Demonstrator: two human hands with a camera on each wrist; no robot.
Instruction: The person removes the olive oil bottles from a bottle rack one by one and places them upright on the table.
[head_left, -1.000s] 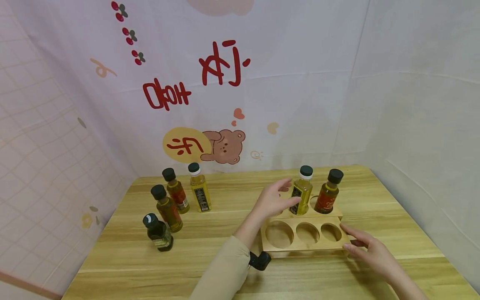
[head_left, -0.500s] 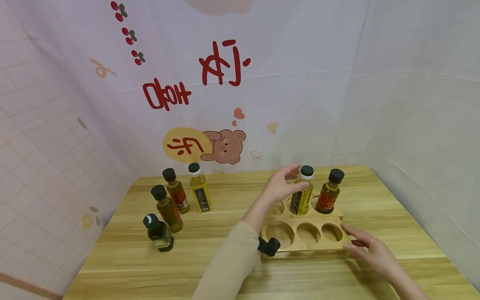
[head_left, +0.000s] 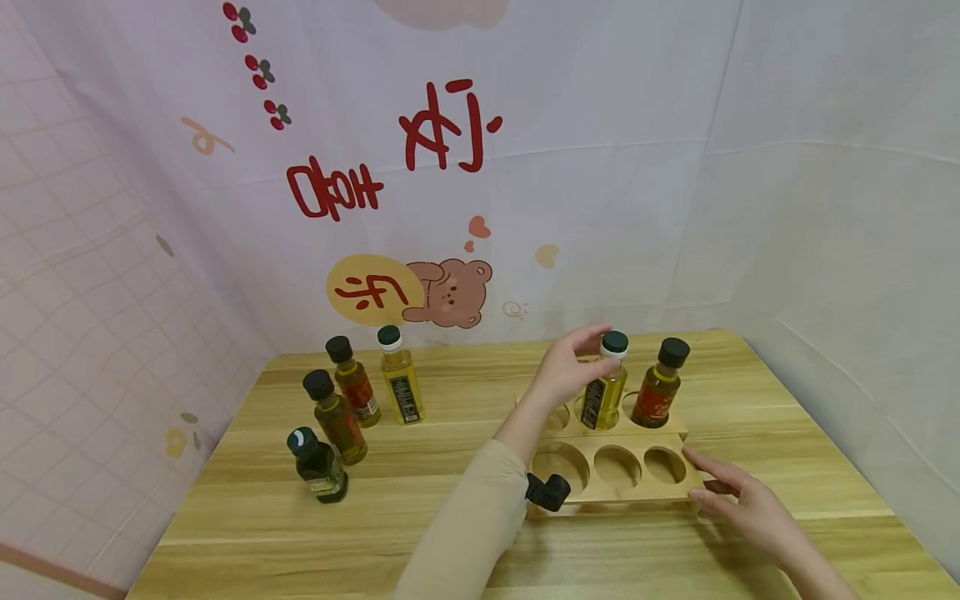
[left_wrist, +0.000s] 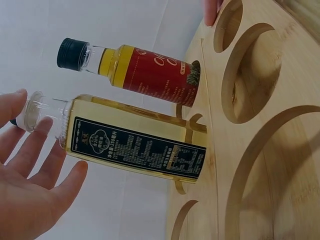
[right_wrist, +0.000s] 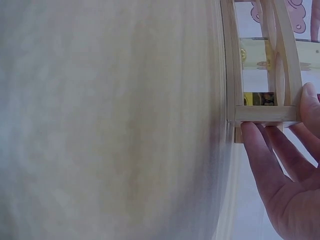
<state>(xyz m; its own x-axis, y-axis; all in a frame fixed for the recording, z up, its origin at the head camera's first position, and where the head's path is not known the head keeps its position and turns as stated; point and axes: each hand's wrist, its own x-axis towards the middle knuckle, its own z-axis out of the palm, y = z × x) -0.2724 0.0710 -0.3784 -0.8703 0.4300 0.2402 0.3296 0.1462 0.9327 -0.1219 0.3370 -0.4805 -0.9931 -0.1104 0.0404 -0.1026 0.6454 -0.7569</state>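
Observation:
Thumb and fingers of my left hand (head_left: 564, 368) curl around the neck of a yellow oil bottle (head_left: 604, 398), just below its dark green cap. In the left wrist view, that bottle (left_wrist: 135, 142) stands in a back-row hole, its black label showing. Beside it, a red-labelled oil bottle (head_left: 655, 398) with a black cap occupies the adjacent hole. My right hand (head_left: 750, 507) grips the right end of the two-tier wooden rack (head_left: 645, 493). The right wrist view shows the thumb above and fingers under the rack's end piece (right_wrist: 260, 114).
To the left on the wooden table (head_left: 420, 517) stand a small dark bottle (head_left: 322, 477), two red-labelled oil bottles (head_left: 341, 433) (head_left: 358, 392) and a second yellow oil bottle (head_left: 402, 387). Round holes in the rack's front row hold nothing. A printed cloth (head_left: 600, 208) hangs behind.
My left hand has moved right and up from beside the yellow oil bottle to its neck. The bottle, the rack and my right hand have stayed in place.

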